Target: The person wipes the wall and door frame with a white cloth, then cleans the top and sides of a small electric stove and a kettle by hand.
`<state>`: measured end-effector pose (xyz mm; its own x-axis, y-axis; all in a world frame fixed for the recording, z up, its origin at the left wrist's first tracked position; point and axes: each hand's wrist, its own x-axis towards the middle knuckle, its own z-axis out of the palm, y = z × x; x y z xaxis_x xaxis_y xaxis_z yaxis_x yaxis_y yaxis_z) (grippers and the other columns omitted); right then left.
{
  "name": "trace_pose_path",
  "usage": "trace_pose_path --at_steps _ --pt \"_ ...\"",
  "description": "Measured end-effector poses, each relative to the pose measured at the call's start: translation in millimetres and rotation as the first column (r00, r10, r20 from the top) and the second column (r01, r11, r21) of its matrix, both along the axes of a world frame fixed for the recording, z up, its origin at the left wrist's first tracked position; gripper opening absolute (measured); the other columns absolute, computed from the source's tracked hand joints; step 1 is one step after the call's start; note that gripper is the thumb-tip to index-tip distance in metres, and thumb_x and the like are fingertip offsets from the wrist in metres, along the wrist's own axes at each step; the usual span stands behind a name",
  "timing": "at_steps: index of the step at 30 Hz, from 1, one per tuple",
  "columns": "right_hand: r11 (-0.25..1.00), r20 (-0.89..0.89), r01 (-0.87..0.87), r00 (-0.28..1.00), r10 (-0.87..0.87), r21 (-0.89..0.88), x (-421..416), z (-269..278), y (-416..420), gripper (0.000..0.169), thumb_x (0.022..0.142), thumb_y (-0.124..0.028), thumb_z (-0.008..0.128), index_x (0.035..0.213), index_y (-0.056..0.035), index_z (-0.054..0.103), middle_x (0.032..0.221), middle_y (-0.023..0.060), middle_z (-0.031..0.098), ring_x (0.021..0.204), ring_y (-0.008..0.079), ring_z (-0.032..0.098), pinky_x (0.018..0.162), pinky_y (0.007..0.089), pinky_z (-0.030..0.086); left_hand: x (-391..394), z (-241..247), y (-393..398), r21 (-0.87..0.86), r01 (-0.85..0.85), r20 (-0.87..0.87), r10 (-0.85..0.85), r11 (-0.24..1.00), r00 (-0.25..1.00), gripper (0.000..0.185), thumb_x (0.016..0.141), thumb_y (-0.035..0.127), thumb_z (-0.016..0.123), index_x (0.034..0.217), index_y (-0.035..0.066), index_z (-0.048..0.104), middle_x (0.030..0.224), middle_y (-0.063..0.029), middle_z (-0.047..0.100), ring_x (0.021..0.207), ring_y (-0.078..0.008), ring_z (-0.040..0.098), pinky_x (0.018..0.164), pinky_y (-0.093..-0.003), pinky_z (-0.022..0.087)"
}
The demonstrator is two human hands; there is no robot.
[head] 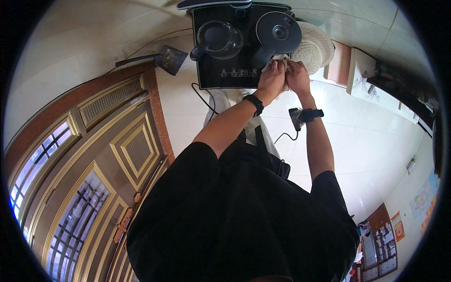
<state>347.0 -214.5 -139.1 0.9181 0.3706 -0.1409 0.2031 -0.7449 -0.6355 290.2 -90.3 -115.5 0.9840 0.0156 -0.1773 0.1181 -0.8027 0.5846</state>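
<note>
My left hand (273, 79) and my right hand (298, 74) are close together at the front right edge of a black glossy-topped stand (225, 75). Both grip a crumpled whitish cloth (280, 57), which shows above and between the fingers. Just beyond the hands is a dark electric kettle (280, 32), its handle pointing back toward me. A glass pot with a dark lid and handle (220, 39) sits on the left of the top. Along the near edge runs a control panel (243, 73) with knob-like marks.
A woven straw hat (313, 47) lies right of the stand. A long-handled shovel (171, 60) is at the left by the wall. On the tiled floor (348, 141), a corded device (296, 119) lies near my right wrist. A panelled door (130, 155) stands at left.
</note>
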Motion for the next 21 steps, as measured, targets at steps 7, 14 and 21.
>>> trace_pose_path --at_steps 7,14,21 --pt "0.995 -0.137 -0.101 0.986 0.098 -0.018 -39.7 19.7 22.4 0.035 0.072 -0.006 0.058 0.106 -0.0057 0.062 0.097 0.0202 0.06 0.095 0.0385 0.058 0.083 0.0424 0.048 -45.5 -0.3 33.5 -0.041 0.034 -0.035 -0.036 0.999 0.999 0.028 0.08 0.012 0.055 0.105 0.0 0.049 0.108 -0.0193 0.053 0.09 -0.0349 0.061 0.071 -0.0399 0.053" --pt "0.999 -0.204 -0.049 0.978 0.049 0.008 -97.9 0.9 94.7 0.033 0.073 -0.014 0.058 0.105 -0.0125 0.065 0.107 0.0167 0.059 0.096 0.0355 0.059 0.082 0.0424 0.05 -95.5 8.4 102.7 -0.044 -0.101 -0.168 0.092 0.994 0.981 0.029 0.081 0.013 0.054 0.107 0.0 0.049 0.109 -0.0207 0.055 0.089 -0.0379 0.061 0.071 -0.045 0.052" --pt "0.974 -0.169 -0.228 0.96 0.224 -0.003 -89.4 8.4 183.9 0.031 0.072 -0.016 0.061 0.103 -0.0154 0.065 0.1 0.0143 0.061 0.092 0.034 0.061 0.078 0.0424 0.052 -108.9 9.4 161.7 0.121 -0.283 -0.181 0.301 0.952 0.936 0.031 0.081 0.016 0.056 0.108 0.003 0.049 0.109 -0.02 0.056 0.091 -0.0391 0.06 0.071 -0.0475 0.052"
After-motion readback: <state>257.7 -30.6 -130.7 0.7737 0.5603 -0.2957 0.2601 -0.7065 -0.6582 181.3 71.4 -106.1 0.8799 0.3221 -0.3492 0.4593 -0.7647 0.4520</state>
